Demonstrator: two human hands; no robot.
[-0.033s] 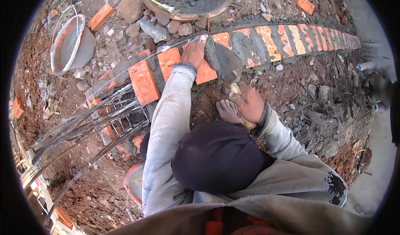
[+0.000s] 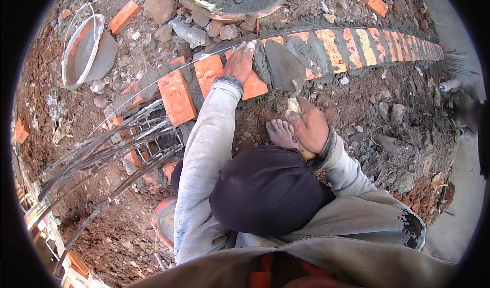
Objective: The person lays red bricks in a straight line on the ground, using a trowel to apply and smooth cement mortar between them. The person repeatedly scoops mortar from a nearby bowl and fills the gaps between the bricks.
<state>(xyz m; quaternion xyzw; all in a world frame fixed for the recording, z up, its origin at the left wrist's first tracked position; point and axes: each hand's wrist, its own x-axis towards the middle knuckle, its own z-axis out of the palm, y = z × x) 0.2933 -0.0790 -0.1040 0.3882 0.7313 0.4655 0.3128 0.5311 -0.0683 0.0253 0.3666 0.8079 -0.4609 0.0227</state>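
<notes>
The left hand (image 2: 240,62) lies across the top of an orange brick (image 2: 255,87), its fingers mostly extended toward the brick's far end — whether it grips the sides or only presses cannot be told. The right hand (image 2: 311,128) is closed round the handle of a trowel (image 2: 286,68), whose blade points to eleven o'clock from that hand, beside the mortar (image 2: 261,66) at the brick's right side. Whether the blade touches that mortar is unclear. A bare foot (image 2: 279,133) shows at nine o'clock from the right hand.

From the left hand, a second brick (image 2: 205,78) sits near, between eight and nine o'clock, and a third (image 2: 176,100) farther out at eight. At three o'clock a row of bricks (image 2: 366,48) with mortar between them curves away. A string (image 2: 147,89) runs past the bricks' far ends. Farther out lie a mortar tub (image 2: 244,16) at twelve, a tilted bucket (image 2: 107,57) at nine and a bundle of grey bars (image 2: 109,140) at eight.
</notes>
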